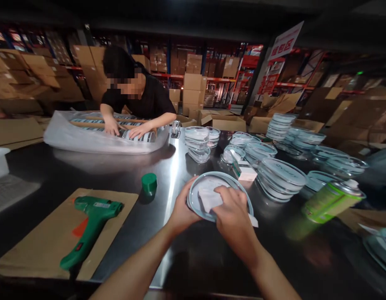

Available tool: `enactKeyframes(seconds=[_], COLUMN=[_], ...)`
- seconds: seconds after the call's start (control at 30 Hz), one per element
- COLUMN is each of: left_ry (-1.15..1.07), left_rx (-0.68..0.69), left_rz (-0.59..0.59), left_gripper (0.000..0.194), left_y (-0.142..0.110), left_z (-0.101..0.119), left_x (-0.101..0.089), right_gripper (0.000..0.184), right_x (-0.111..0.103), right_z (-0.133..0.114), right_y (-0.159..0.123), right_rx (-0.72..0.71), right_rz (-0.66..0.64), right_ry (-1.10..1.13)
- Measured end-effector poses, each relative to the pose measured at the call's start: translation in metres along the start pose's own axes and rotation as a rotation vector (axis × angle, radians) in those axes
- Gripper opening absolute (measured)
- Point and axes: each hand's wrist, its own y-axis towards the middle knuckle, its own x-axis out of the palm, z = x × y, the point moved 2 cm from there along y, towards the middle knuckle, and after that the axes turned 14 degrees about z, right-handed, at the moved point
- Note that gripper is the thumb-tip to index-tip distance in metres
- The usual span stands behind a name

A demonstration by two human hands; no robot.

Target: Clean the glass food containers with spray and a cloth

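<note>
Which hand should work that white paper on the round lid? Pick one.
Right, probably. The right hand lies on the white paper, while the left hand grips the edge of the round blue-rimmed lid, so moving the left could lose that hold.

I log from my remote station: green hot glue gun [91, 227] on a cardboard sheet [118, 208], green cap [149, 183], green aerosol can [333, 202], stacked glass containers [282, 179], co-worker [143, 93] at a plastic-wrapped bundle [86, 139], steel table [168, 233], cartons on warehouse racking [193, 75]
</note>
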Motion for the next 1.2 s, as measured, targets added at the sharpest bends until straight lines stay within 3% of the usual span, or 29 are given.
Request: enactKeyframes(seconds=[0.17,0.3,0.47,0.63,0.77,0.93,1.1,1.2], left_ry=[-0.037,-0.007,0.010,-0.002,0.003,-0.016,0.021,0.016], left_rx=[-0.017,-0.041,-0.020,-0.038,-0.033,-0.031,-0.030,-0.054], left_rz=[0.013,-0.023,-0.002,-0.011,0.021,-0.030,-0.008,-0.038], left_gripper=[0.096,0.095,0.094,0.095,0.096,0.091,0.093,0.093], left_y=[-0.001,-0.003,-0.006,-0.006,-0.005,-0.007,-0.008,-0.008], left_z=[-0.005,-0.004,-0.005,-0.007,-0.004,-0.005,-0.008,-0.009], left_x=[0.001,0.003,0.000,0.000,-0.001,0.002,0.002,0.002], right_gripper=[0.038,0.032,0.035,0.034,0.037,0.031,0.031,0.030], right_x=[-0.012,-0.011,-0.004,-0.007,-0.008,-0.005,0.000,0.000], right_z=[0.012,0.022,0.013,0.013,0.012,0.019,0.015,0.016], right_y=[-0.009,-0.001,0.000,-0.003,-0.009,-0.009,-0.010,-0.011], right_rx=[-0.113,-0.045,-0.081,-0.030,-0.095,0.014,-0.053,0.024], right_rz=[-0.075,-0.060,-0.104,-0.096,-0.150,-0.134,-0.133,-0.113], right_ry=[0.083,-0.043,0.075,0.050,0.139,0.020,0.096,0.028])
